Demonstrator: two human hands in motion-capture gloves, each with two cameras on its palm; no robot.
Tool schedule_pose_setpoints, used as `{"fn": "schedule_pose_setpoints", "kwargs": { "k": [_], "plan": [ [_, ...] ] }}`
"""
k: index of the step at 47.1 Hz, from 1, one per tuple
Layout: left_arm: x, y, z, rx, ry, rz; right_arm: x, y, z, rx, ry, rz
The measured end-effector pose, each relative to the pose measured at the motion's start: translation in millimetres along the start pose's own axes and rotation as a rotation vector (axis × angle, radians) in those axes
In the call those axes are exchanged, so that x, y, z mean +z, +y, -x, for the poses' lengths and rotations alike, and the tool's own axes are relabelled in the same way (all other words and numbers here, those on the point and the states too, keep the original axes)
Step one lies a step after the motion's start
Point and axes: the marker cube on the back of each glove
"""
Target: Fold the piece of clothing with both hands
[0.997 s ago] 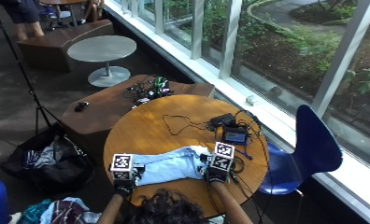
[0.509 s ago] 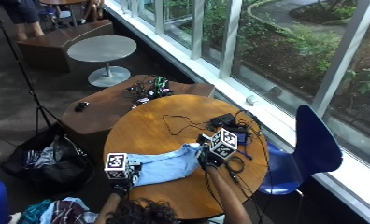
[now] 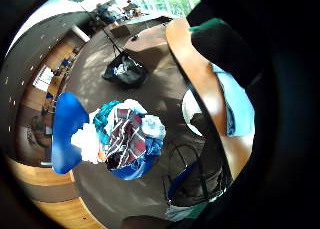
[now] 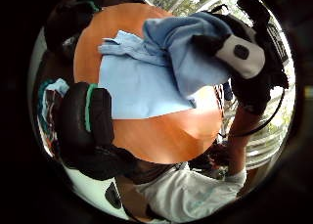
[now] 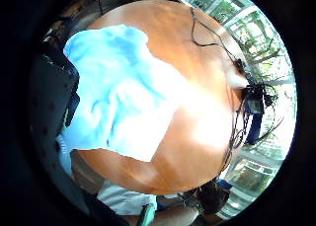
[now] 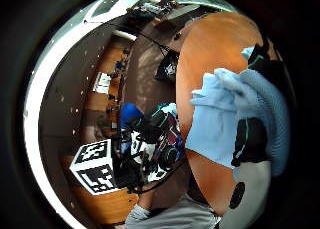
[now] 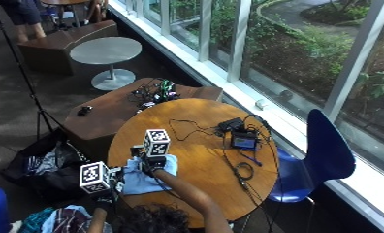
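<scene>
At the near-left edge of the round wooden table (image 7: 198,145), beside the person, lay the light blue piece of clothing (image 7: 147,178). The right hand (image 7: 152,161) had crossed above it, fingers curled round a lifted fold of the cloth. The left hand (image 7: 104,193) sat at the table's rim by the garment's edge; whether its fingers pinched the cloth I could not tell.
</scene>
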Motion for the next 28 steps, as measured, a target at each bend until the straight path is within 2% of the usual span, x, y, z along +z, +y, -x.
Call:
{"fn": "schedule_pose_setpoints", "kwargs": {
  "k": [5,9,13,21,28],
  "plan": [
    [6,4,13,-0.041,0.007,0.032,45,-9,13,-0.010,0.040,0.072],
    [10,6,15,-0.048,0.005,0.043,51,-6,14,-0.015,0.039,0.079],
    [11,3,8,-0.031,0.007,0.021,53,-3,9,-0.075,-0.044,0.087],
    [3,1,-10,0.006,-0.021,-0.009,27,32,-25,-0.252,-0.305,0.211],
    [3,-9,-27,0.034,-0.045,-0.031,-5,71,-77,-0.261,-0.276,0.298]
  ]
}}
